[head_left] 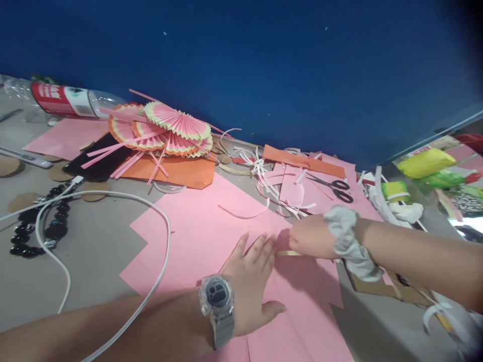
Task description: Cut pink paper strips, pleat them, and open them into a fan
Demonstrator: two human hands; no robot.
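Observation:
Pink paper sheets (188,246) with zigzag-cut edges lie on the grey table. My left hand (253,284), below a clear watch, rests flat on the pink paper with its fingers spread. Just right of its fingertips is my right hand (311,236), with a pale scrunchie on the wrist. Its fingers are curled down against the paper; what they hold, if anything, is hidden. A thin pale yellow strip (290,253) shows beside it, between the two hands.
Folded paper fans (179,120) lie on orange paper (188,173) at the back. Black scissors (334,187) and white paper strips (260,171) sit beyond my hands. A white cable (168,226) crosses my left forearm. Further left are black beads (22,236) and a bottle (81,102).

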